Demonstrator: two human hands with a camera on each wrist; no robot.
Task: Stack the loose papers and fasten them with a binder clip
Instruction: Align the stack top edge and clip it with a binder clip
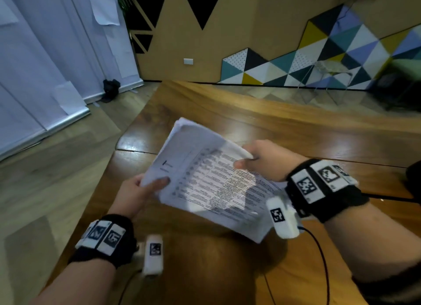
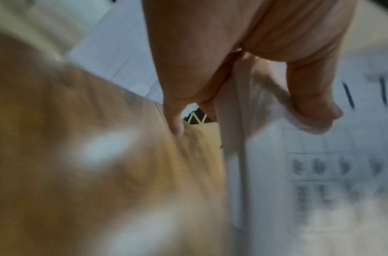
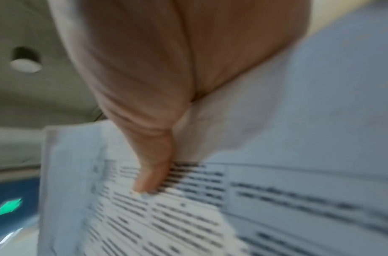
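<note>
Head view shows you holding a stack of white printed papers [image 1: 205, 174] with both hands, above the brown wooden table [image 1: 296, 131]. Your left hand [image 1: 139, 190] pinches the stack's left edge, thumb on top and fingers under it. Your right hand [image 1: 262, 159] pinches the right edge, where the top sheets curl up over your thumb. The stack is tilted, with its far end lifted and its near corner low by the table's near side; you cannot tell if that corner touches the wood. The top sheet has a table of small dark print in rows and boxes. The sheets do not line up; edges stick out at the far end and near your right wrist.

Left wrist view is blurry, but your left hand [image 2: 243, 60] has its thumb [image 2: 309, 97] pressed on the bent paper edge [image 2: 232, 138].

Right wrist view shows your right hand [image 3: 145, 78] with its thumb [image 3: 153, 169] flat on the printed lines of the top sheet [image 3: 188, 216].
</note>
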